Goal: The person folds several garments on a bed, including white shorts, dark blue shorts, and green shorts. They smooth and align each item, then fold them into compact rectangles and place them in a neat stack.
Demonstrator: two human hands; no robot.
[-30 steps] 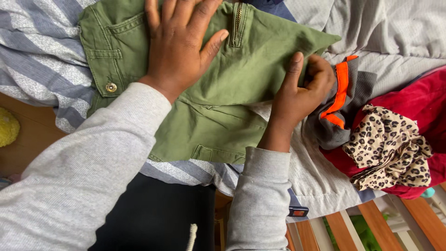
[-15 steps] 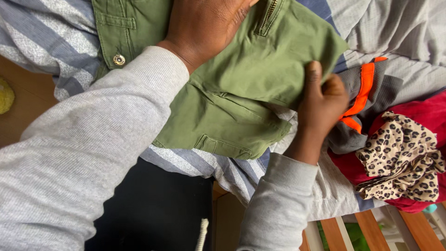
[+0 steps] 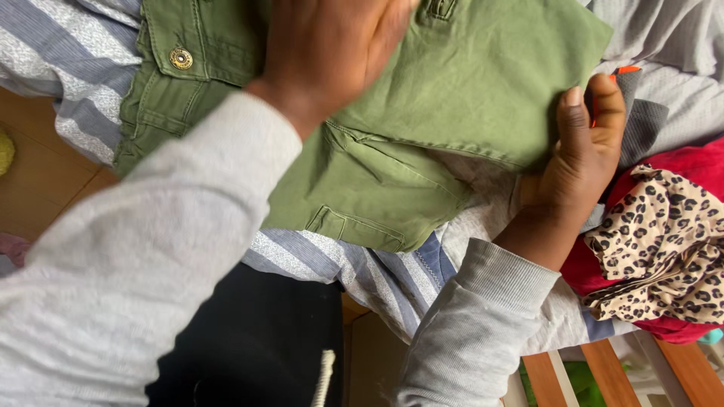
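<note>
The right hand [image 3: 577, 166] pinches the folded edge of the green shorts [image 3: 422, 143], thumb on top, fingers curled beneath. The left hand [image 3: 332, 53] lies flat and spread on them at 12 o'clock. The shorts rest on a striped sheet [image 3: 332, 264]. At 3 o'clock, touching the right hand, lies leopard cloth [image 3: 664, 249] over red cloth [image 3: 694, 162].
</note>
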